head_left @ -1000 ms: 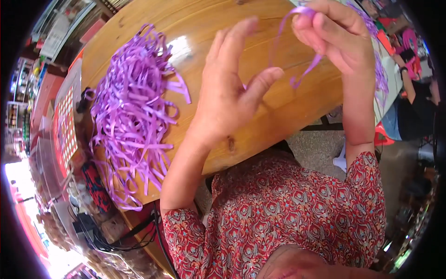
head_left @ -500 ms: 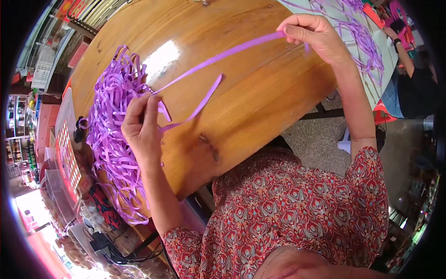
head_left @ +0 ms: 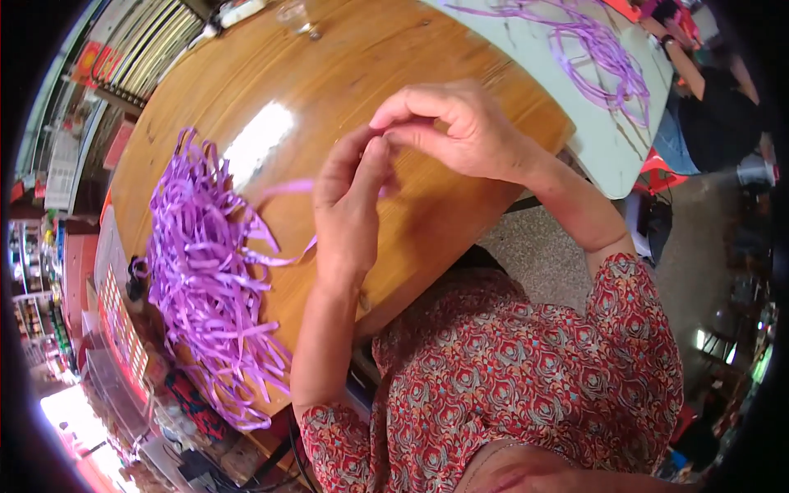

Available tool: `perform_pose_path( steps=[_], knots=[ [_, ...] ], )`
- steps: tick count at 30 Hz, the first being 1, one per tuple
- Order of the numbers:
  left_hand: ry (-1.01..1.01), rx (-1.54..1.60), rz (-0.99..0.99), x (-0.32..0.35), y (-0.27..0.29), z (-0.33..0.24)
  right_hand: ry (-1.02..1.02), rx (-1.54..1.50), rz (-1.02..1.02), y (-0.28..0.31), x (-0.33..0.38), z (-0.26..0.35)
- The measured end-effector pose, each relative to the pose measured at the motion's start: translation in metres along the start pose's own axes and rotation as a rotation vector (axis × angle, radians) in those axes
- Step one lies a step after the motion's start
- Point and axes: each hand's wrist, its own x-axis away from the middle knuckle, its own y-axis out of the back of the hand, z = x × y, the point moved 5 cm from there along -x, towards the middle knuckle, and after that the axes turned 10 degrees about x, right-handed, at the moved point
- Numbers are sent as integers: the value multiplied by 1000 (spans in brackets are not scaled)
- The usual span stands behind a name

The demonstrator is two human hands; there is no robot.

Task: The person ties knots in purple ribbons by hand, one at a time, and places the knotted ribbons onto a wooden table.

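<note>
My left hand (head_left: 349,193) is raised over the wooden table, thumb and fingers pinched on a purple ribbon (head_left: 289,187). Lengths of that ribbon show to the left of this hand, and a short bit peeks out on its right. Fingertip to fingertip with it is my right hand (head_left: 468,135), closed in a pinch. The ribbon between the fingertips is mostly hidden. Left of my left hand, a large loose heap of purple ribbons (head_left: 205,255) lies on the table and spreads toward its near left edge.
The wooden table (head_left: 444,222) has a small clear glass (head_left: 294,15) at its far side. To the right stands a pale table (head_left: 604,168) with looped purple ribbons (head_left: 604,62). Another person in dark clothes (head_left: 723,123) is beyond it. Shelves and boxes crowd the left.
My right hand has come left and down, and my left hand right, so they now meet. The ribbon stretched taut between them is no longer spread out. The view has shifted slightly.
</note>
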Motion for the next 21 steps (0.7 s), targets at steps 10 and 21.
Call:
perform_pose_path(
  steps=[10, 21],
  knots=[
    [-193, -694, -91, 10, 29, -20, 81, 72, 107, -2, 20, -17],
    [109, -119, -37, 9, 15, 3, 76, -116, 9, 0, -2, -3]
  ],
)
